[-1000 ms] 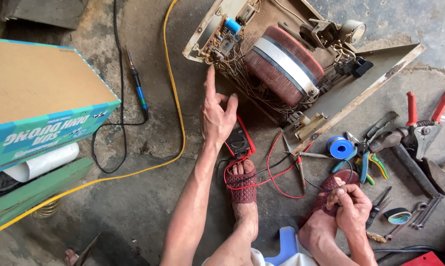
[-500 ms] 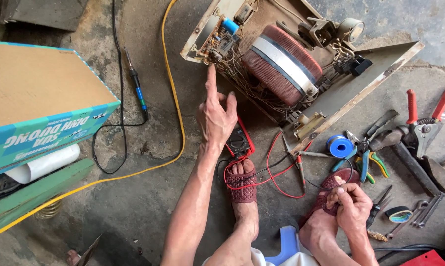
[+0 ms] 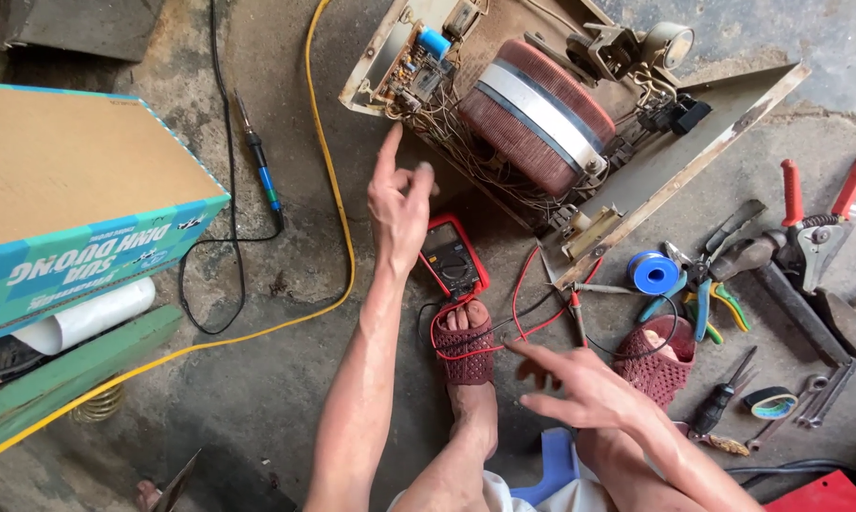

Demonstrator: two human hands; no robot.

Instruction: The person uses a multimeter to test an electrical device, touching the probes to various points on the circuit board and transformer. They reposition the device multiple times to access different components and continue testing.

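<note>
— The left hand [image 3: 399, 204]?
— Empty, index finger pointing up at the opened cream metal case's circuit board [image 3: 411, 68]; red-cased multimeter [image 3: 453, 258] just beside the wrist.
— The right hand [image 3: 579, 389]?
— Spread, empty (slightly blurred, perhaps moving), above red test leads [image 3: 518, 327] on the floor.

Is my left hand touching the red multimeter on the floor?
Apart. The head view shows the left hand raised with its index finger pointing toward the opened device, and the red multimeter lying beside the wrist with floor between them.
</note>
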